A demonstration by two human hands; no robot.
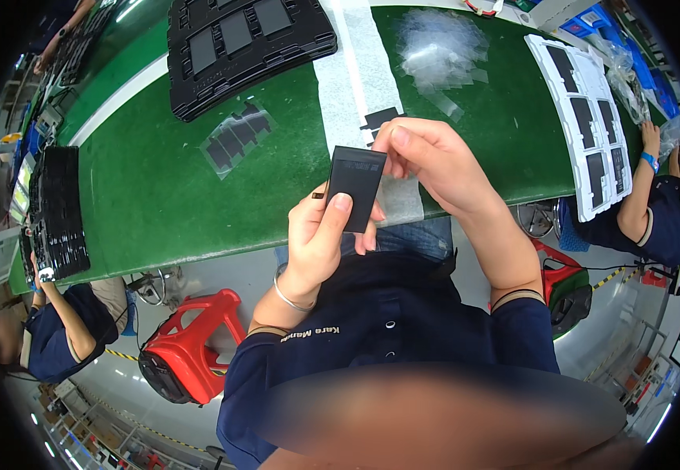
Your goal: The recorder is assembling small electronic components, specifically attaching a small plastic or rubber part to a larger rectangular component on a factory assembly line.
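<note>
A flat black phone battery (356,184) is tilted up above the table's near edge, with a small connector tab at its left side. My left hand (320,235) is closed on it, thumb across its face and fingers behind. At the battery's upper right corner, my right hand (426,160) has thumb and fingertips pinched together; whatever they hold, if anything, cannot be made out. Just beyond that hand, black rectangular pieces (383,117) lie on a white strip (348,86). A clear sheet with black stickers (238,139) rests on the green table (262,211) to the left.
Stacked black trays (254,51) stand at the back left, and a heap of clear films (442,51) lies at the back right. A white tray (583,117) holding black batteries is at the right edge. Co-workers sit on both sides. Red stools (199,341) stand behind.
</note>
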